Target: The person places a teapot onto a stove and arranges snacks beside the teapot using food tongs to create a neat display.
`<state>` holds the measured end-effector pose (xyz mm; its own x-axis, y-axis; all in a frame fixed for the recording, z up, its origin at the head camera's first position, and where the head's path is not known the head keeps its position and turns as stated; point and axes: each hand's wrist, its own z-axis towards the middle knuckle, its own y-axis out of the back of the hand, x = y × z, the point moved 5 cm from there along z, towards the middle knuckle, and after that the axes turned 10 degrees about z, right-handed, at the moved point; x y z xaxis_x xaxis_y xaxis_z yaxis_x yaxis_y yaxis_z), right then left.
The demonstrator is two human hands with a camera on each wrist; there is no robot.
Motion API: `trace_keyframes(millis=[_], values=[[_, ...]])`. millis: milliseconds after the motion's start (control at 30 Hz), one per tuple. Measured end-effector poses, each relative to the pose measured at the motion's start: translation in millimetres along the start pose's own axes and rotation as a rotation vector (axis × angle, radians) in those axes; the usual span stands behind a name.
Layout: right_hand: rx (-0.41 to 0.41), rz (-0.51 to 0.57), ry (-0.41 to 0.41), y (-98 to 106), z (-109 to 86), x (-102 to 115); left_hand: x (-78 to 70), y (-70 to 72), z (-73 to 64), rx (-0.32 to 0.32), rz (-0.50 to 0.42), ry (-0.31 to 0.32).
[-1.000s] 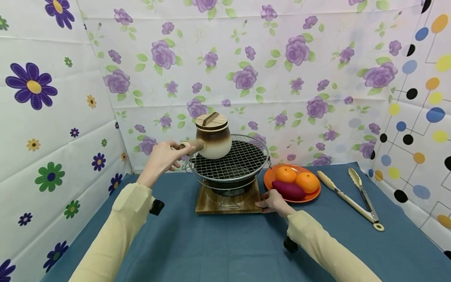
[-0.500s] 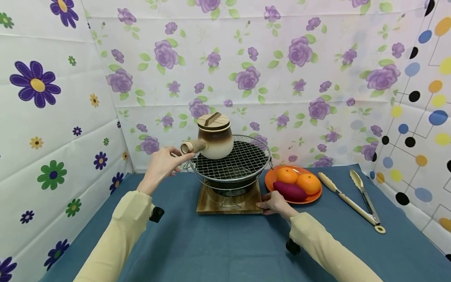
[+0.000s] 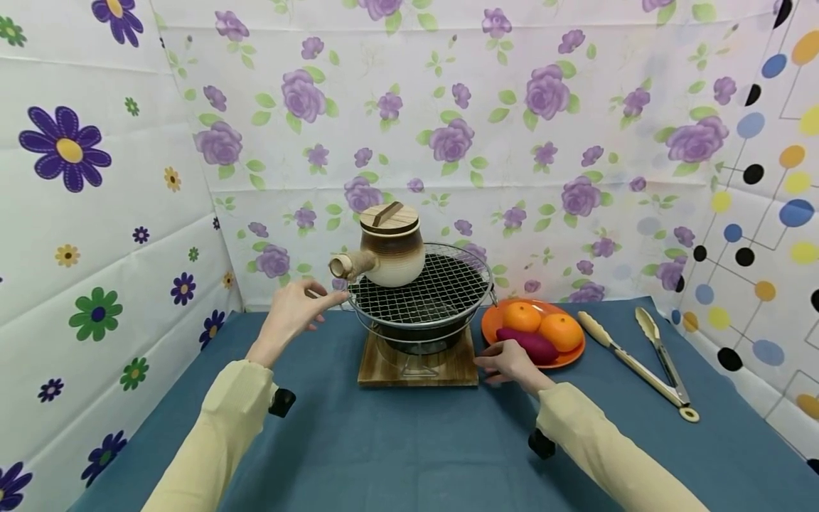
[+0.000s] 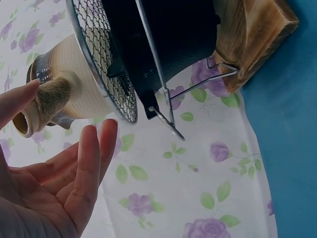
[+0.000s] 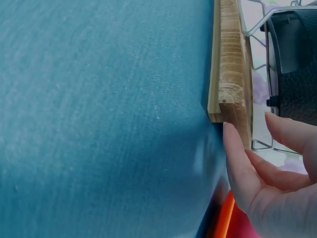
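Note:
A brown-and-cream ceramic side-handle teapot (image 3: 395,262) with a wooden lid (image 3: 389,217) stands upright on the left part of a round wire grill rack (image 3: 435,295). Under the rack, a black stove (image 4: 168,39) stands on a wooden board (image 3: 457,366). My left hand (image 3: 296,313) is just below and left of the teapot's twine-wrapped handle (image 4: 52,101), fingers spread and holding nothing. At the board's front right corner is my right hand (image 3: 510,364); its relaxed fingers hold nothing, and the fingertips are right by the board's edge in the right wrist view.
Right of the stove, an orange plate (image 3: 488,327) bears two oranges (image 3: 521,317) and a purple sweet potato (image 3: 530,346), close behind my right hand. Farther right lie spread tongs (image 3: 640,370) on the blue cloth (image 3: 397,448). Patterned cloth walls stand behind and at both sides.
My left hand has let go of the teapot's handle and drawn down and left, fingers opening. My right hand has come slightly away from the board's corner. The teapot stays on the rack.

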<state>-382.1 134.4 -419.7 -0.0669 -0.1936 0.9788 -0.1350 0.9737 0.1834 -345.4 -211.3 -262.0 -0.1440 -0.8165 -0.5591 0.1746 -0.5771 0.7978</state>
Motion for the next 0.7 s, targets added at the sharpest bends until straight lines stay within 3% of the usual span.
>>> trace_keyframes(millis=[700], values=[[0.042,0.076,0.009,16,-9.7,15,22.9,-34.8,-8.1,0.026,-0.02,0.06]])
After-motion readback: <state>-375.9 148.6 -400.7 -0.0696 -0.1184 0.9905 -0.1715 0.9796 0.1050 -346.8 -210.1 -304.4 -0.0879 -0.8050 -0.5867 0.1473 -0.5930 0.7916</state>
